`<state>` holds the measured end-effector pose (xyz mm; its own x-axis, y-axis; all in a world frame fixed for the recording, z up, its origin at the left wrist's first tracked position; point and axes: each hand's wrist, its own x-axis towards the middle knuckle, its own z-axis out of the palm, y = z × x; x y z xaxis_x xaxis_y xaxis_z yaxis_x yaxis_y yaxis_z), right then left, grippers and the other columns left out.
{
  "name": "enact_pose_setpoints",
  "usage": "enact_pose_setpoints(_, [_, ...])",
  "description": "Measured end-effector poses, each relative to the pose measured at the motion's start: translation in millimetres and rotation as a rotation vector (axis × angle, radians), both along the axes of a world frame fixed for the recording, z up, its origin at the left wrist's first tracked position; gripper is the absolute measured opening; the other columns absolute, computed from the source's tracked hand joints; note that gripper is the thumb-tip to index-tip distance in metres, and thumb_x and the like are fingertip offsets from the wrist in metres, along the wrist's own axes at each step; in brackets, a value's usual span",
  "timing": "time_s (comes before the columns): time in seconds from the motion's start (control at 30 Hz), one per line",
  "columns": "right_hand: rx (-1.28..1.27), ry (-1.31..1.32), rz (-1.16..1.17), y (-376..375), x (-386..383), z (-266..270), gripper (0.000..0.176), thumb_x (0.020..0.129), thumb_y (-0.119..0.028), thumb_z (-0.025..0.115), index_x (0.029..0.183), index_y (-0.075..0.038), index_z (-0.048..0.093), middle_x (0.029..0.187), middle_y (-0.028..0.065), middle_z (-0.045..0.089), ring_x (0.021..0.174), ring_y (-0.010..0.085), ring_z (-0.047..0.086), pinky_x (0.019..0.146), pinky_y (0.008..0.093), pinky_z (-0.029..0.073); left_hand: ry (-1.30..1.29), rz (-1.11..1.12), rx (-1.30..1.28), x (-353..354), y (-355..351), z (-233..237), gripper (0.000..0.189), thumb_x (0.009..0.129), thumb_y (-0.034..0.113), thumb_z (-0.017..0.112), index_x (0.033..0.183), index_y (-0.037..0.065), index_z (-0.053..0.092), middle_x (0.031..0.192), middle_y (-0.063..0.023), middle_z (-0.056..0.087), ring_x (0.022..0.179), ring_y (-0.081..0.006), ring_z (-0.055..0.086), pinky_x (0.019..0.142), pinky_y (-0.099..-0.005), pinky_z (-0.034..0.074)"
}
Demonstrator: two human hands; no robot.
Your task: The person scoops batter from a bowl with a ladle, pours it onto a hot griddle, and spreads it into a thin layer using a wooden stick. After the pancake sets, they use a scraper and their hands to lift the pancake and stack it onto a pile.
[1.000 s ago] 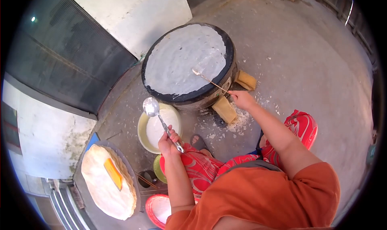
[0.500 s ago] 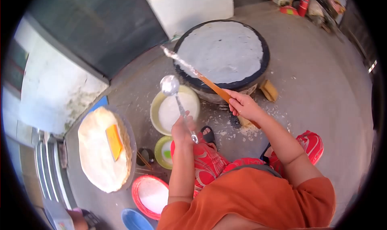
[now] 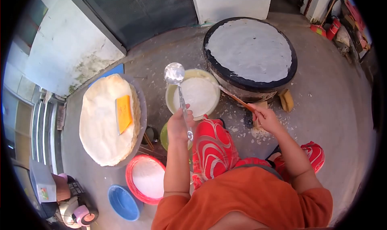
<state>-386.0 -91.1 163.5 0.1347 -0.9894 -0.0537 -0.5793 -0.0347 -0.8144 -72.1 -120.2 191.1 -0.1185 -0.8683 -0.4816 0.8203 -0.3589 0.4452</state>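
My left hand [image 3: 179, 124] is closed on the handle of a metal ladle [image 3: 174, 73], whose bowl is smeared with white batter. My right hand [image 3: 266, 118] grips a wooden stick [image 3: 237, 99]; its far end reaches the rim of a pale green basin [image 3: 172, 97] of white batter. Beyond my hands is a round black-edged griddle [image 3: 207, 46], covered by a thin greyish-white layer [image 3: 250, 48] with a few small dark gaps. To the left lies a tall stack of thin round sheets [image 3: 98, 125], with a yellow-orange scraper [image 3: 124, 114] on top.
Near my left forearm stand a red basin [image 3: 130, 175] with white contents, a blue basin [image 3: 121, 203] and a dark pot [image 3: 150, 136] with sticks. Yellow blocks [image 3: 286, 100] and scattered flakes lie beside the griddle. A dustpan [image 3: 318, 30] is at the far right.
The view has turned left, shifting the griddle rightward in it. The stick has swung down from beside the griddle to the green basin. The ladle remains in my left hand.
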Motion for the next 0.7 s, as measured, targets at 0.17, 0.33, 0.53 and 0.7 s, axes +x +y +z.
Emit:
enact_pose_setpoints(0.17, [0.329, -0.479, -0.113, 6, -2, -2, 0.032, 0.089, -0.013, 0.045, 0.121, -0.012, 0.05, 0.064, -0.001, 0.051, 0.051, 0.0039, 0.045, 0.048, 0.0174, 0.039, 0.002, -0.024, 0.072, 17, -7, -16, 0.03, 0.091, 0.018, 0.033, 0.107, -0.006, 0.042, 0.074, -0.008, 0.044, 0.053, -0.0114, 0.039, 0.042, -0.0213, 0.035])
enact_pose_setpoints(0.33, [0.227, -0.492, -0.286, 10, -24, -18, 0.038, 0.083, -0.007, 0.051, 0.121, -0.014, 0.05, 0.066, -0.0001, 0.052, 0.051, 0.0051, 0.046, 0.045, 0.0204, 0.04, -0.024, -0.141, 0.155, 28, -11, -57, 0.028, 0.091, 0.02, 0.033, 0.103, -0.002, 0.046, 0.068, -0.007, 0.047, 0.049, -0.0134, 0.04, 0.041, -0.0242, 0.033])
enact_pose_setpoints(0.53, [0.092, -0.28, -0.681, 21, -65, -51, 0.043, 0.079, -0.002, 0.051, 0.121, -0.014, 0.049, 0.072, 0.0054, 0.059, 0.047, 0.0085, 0.052, 0.045, 0.0233, 0.042, -0.091, -0.248, 0.343, 44, -18, -119, 0.026, 0.092, 0.022, 0.033, 0.093, -0.001, 0.045, 0.067, -0.0085, 0.049, 0.048, -0.0131, 0.04, 0.041, -0.023, 0.036])
enact_pose_setpoints(0.7, [0.018, 0.307, -0.62, 41, -87, -110, 0.038, 0.082, -0.018, 0.051, 0.12, -0.016, 0.049, 0.078, 0.0139, 0.062, 0.065, 0.0191, 0.06, 0.062, 0.0307, 0.046, -0.093, -0.276, 0.352, 45, -18, -143, 0.027, 0.092, 0.021, 0.031, 0.092, -0.001, 0.045, 0.067, -0.0089, 0.05, 0.047, -0.0137, 0.04, 0.042, -0.0239, 0.036])
